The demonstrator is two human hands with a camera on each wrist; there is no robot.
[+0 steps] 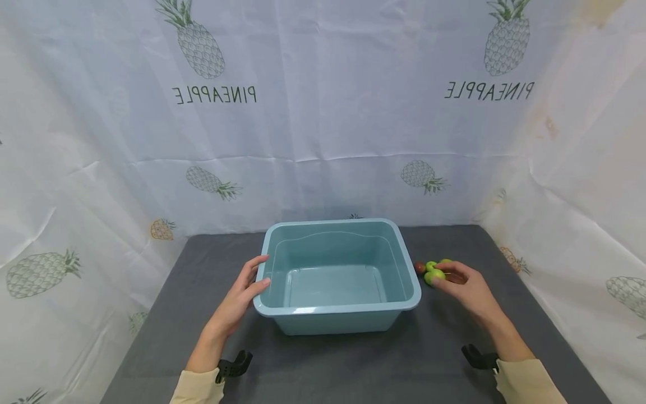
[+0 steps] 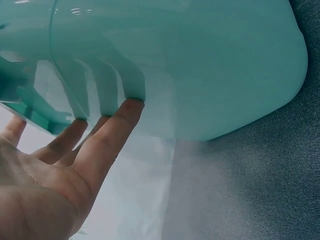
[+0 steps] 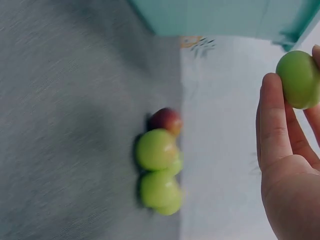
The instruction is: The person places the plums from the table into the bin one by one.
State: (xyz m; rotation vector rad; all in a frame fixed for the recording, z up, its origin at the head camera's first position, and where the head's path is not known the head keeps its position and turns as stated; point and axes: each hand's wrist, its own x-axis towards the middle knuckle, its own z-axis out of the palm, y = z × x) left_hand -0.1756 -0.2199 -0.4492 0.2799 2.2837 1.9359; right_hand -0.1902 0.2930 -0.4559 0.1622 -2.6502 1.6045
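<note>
A light blue-green plastic basin stands upright with a bare bottom. My left hand holds its left side, thumb and index finger over the rim. In the left wrist view, the other fingers touch the outer wall below. Right of the basin, my right hand pinches a small, round, plum-like green fruit by the fingertips, raised above the table. Several similar green fruits lie clustered on the table beneath it, beside a dark red fruit. The head view shows this red fruit near the basin's right wall.
A dark grey cloth covers the table. White curtains printed with pineapples hang behind and along both sides. Each wrist wears a black strap, such as the left strap.
</note>
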